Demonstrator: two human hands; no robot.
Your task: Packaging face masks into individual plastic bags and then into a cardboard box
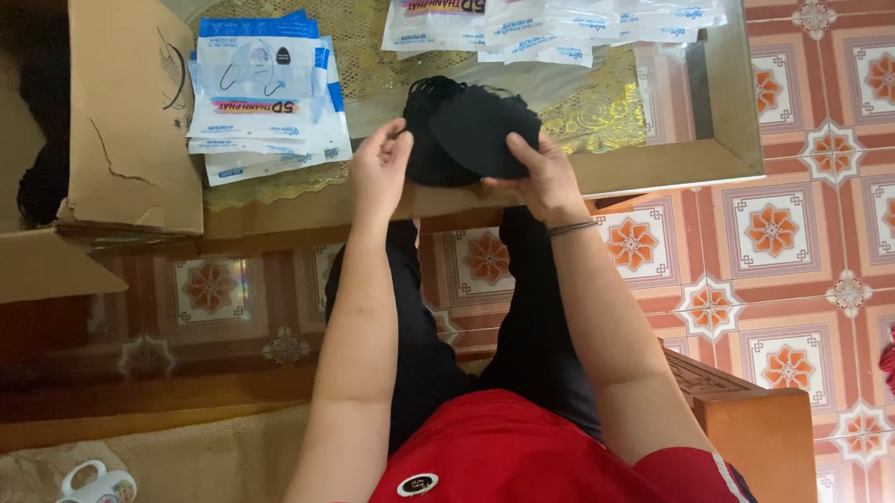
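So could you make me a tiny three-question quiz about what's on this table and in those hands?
1. True or false: both hands hold the stack of black face masks.
2. Which lies nearest the left hand? A) white mug B) stack of white and blue mask packets C) red fringed mat
3. Fill in: left of the packets stands an open ______ box.

Key
1. True: the left hand and right hand grip it from either side.
2. B, the stack of white and blue mask packets; the white mug sits far off.
3. cardboard box.
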